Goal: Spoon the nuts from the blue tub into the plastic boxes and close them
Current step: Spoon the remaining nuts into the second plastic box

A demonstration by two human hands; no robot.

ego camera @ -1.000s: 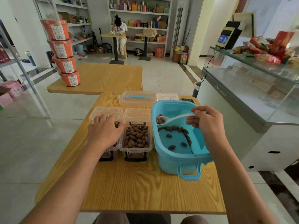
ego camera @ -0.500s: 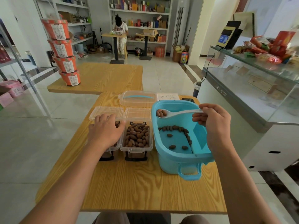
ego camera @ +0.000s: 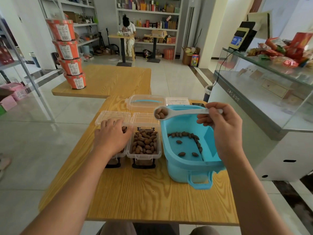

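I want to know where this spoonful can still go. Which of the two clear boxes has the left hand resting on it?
The left box, farther from the blue tub; the left hand covers it. The right box stands uncovered, heaped with nuts.

text: none legible | orange tubs (ego camera: 72,53): labels blurred | display counter (ego camera: 232,97): lettering unclear

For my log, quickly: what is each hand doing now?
Left hand: open, resting on the left clear plastic box.
Right hand: holding white plastic spoon.
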